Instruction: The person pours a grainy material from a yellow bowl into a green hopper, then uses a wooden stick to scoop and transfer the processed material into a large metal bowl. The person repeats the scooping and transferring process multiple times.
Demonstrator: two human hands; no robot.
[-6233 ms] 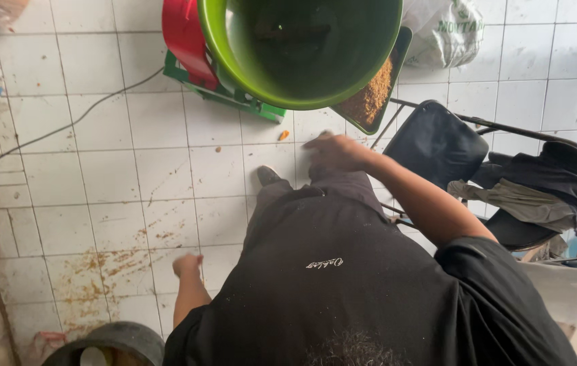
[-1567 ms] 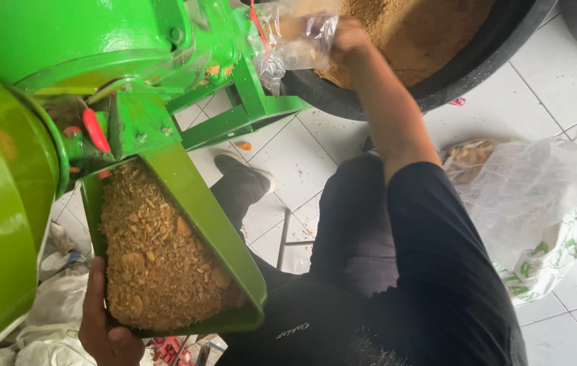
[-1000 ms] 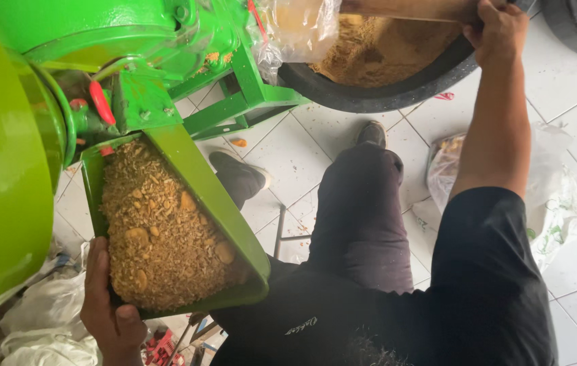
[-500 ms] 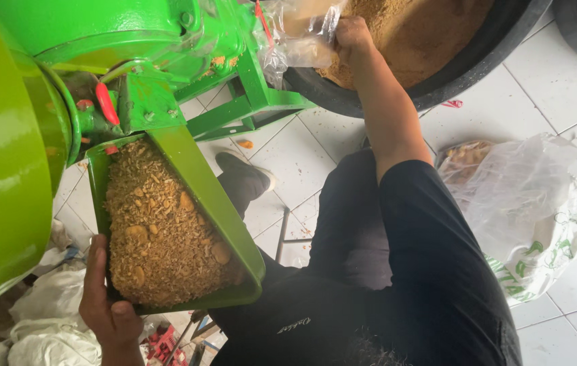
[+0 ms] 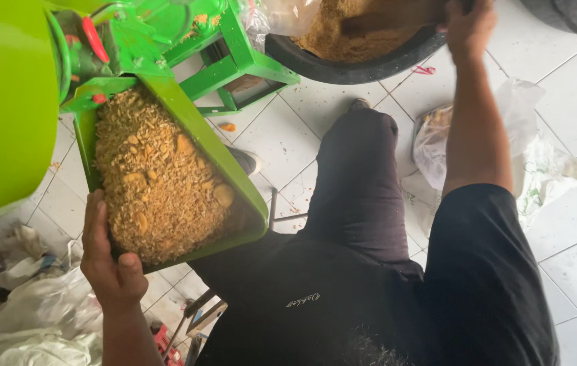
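A green chute [image 5: 231,173] slopes down from a green grinding machine [image 5: 4,102] and is heaped with coarse yellow-brown chopped material [image 5: 156,186]. My left hand [image 5: 109,268] grips the chute's lower left corner, thumb over the rim. My right arm reaches out to the top of the view, where my right hand [image 5: 468,27] closes on the rim of a black tub [image 5: 370,68] holding fine brown meal [image 5: 343,37]. A clear plastic bag [image 5: 282,13] hangs at the machine's outlet above the tub.
I sit on a white tiled floor [image 5: 573,217], one dark-trousered leg [image 5: 359,176] stretched toward the tub. A crumpled clear bag [image 5: 525,135] lies at the right. White sacks [image 5: 38,305] pile at the lower left. The machine's green frame [image 5: 241,64] stands beside the tub.
My right hand has left the plastic bag at the outlet and moved right onto the tub's rim. My left hand still holds the chute.
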